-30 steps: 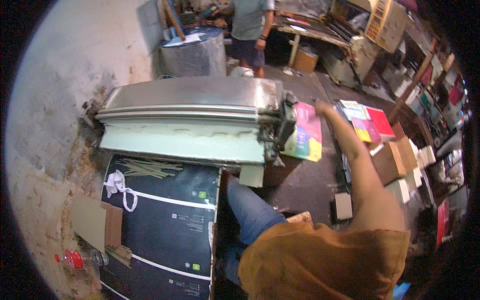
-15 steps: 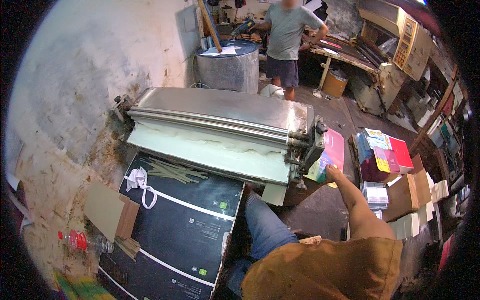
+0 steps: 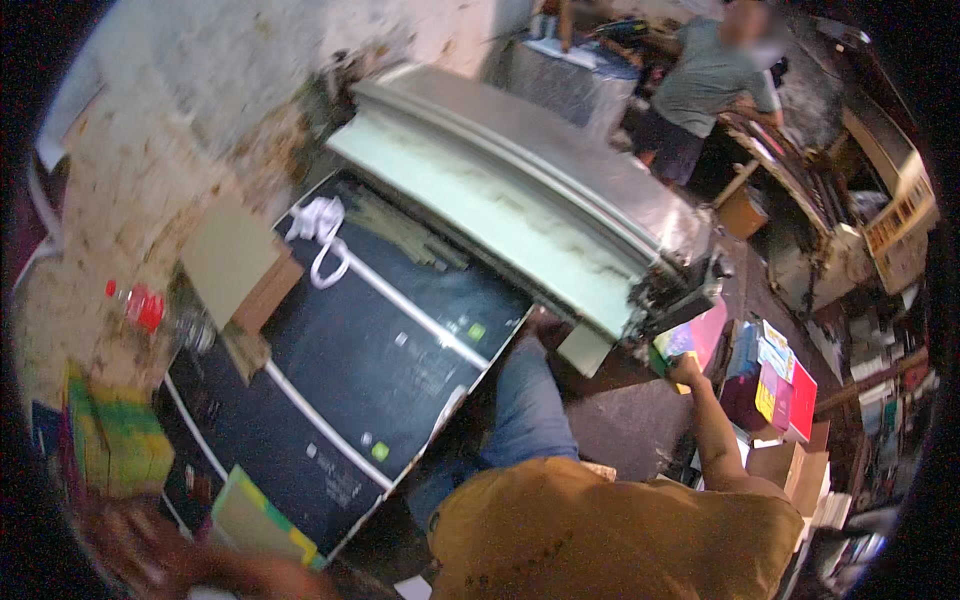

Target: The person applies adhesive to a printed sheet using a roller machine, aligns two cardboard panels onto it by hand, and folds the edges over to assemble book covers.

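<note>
My right hand (image 3: 685, 370) is closed on the near edge of a glossy printed cover sheet (image 3: 706, 335), pink with green and yellow parts. The sheet lies beside the right end of a metal roller gluing machine (image 3: 520, 150), whose tray holds white glue (image 3: 480, 220). At the lower left my left hand (image 3: 140, 545) is smeared by motion, so its fingers cannot be read. Close to it stands a stack of green and yellow booklets (image 3: 125, 440). A flat piece with a green and yellow edge (image 3: 262, 520) lies near my left forearm.
A dark-covered table (image 3: 350, 340) bears a white cloth (image 3: 318, 222), thin strips and cardboard (image 3: 232, 262). A plastic bottle (image 3: 145, 308) is at its left. Printed stacks (image 3: 785, 390) and a carton stand right. Another person (image 3: 705, 85) stands at the back.
The view has turned and tilted. My left hand has come in at the lower left, by the booklet stack now in view. My right hand still holds the cover sheet.
</note>
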Available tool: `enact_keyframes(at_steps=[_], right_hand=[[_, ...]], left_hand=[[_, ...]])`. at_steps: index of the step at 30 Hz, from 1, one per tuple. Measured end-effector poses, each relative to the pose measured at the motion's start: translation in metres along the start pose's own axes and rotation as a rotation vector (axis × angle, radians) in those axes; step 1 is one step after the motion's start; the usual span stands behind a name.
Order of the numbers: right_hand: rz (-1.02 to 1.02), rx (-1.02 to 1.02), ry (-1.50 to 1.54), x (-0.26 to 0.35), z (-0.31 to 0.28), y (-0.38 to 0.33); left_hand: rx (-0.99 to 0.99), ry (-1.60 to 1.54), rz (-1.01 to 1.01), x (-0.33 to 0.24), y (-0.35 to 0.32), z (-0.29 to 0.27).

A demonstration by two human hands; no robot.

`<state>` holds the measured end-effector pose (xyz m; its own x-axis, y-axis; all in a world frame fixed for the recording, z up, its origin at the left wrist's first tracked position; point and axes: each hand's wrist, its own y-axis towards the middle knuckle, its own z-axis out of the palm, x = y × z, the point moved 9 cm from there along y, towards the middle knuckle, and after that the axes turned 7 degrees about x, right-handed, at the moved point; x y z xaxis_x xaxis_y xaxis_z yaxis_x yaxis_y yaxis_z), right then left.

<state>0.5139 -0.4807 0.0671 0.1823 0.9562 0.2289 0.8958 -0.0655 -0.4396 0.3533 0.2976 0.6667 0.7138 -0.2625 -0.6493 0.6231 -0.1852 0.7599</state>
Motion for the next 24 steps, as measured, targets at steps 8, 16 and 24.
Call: enact_keyframes(at_steps=[8, 16, 24], right_hand=[[-0.168, -0.329, 0.188, 0.011, -0.083, -0.031], [-0.133, -0.403, 0.111, -0.024, -0.171, -0.021], [-0.23, -0.856, -0.322, 0.13, -0.506, -0.027]], left_hand=[[0.208, -0.364, -0.014, 0.024, 0.078, 0.009], [-0.735, 0.399, -0.679, 0.243, -0.172, -0.132], [-0.608, 0.768, -0.817, 0.292, -0.286, -0.046]])
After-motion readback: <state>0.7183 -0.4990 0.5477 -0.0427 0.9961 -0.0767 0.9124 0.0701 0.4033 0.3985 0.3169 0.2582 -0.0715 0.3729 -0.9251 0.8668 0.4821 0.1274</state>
